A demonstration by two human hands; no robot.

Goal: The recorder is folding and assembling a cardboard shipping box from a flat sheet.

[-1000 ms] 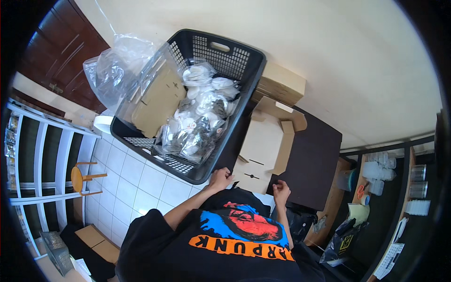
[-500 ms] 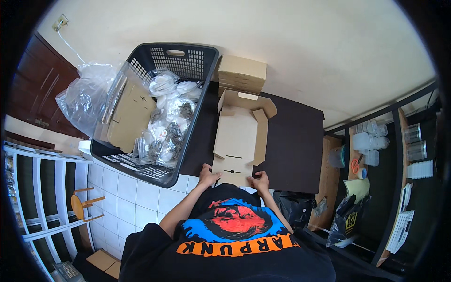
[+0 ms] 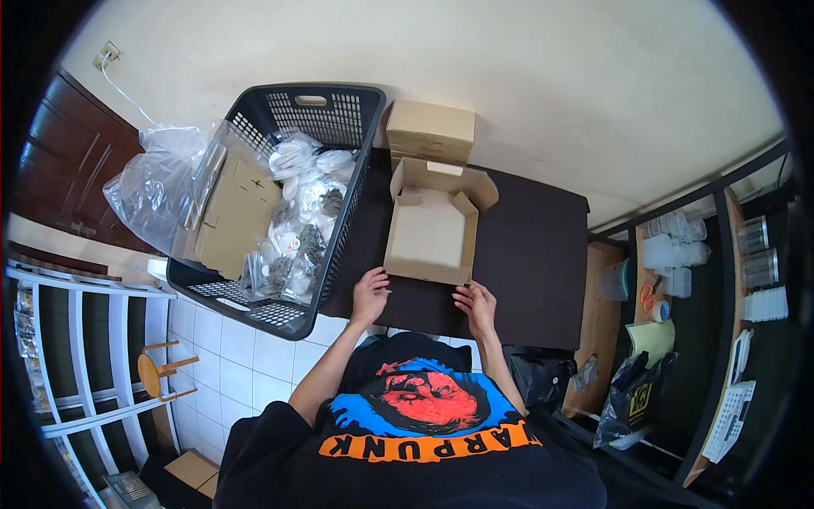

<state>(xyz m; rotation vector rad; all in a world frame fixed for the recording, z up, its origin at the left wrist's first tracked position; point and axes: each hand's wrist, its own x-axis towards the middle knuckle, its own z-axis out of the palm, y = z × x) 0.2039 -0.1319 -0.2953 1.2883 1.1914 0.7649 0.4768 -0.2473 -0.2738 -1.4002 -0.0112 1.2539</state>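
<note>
A brown cardboard box (image 3: 431, 225) stands open-topped on the dark table, its front wall (image 3: 426, 268) upright and its rear lid flap (image 3: 441, 176) raised. By the near left corner is my left hand (image 3: 370, 297), its thumb and fingers apart. My right hand (image 3: 477, 305) is at the near right corner, fingers bent but loosely apart. Both sets of fingertips are at or very close to the box; firm contact cannot be made out. Neither hand shows anything held.
Left of the box, a black plastic crate (image 3: 341, 246) holds clear packets (image 3: 297, 246), flat cardboard (image 3: 237, 216) and a plastic bag (image 3: 157, 182). Stacked boxes (image 3: 431, 127) stand against the wall. Shelves with containers (image 3: 670, 250) are at right, a wooden stool (image 3: 153, 376) at lower left.
The box's front panel, lying flat toward me and held at both sides, has been folded upright. Both hands have let go of its edge and moved slightly forward to the near corners.
</note>
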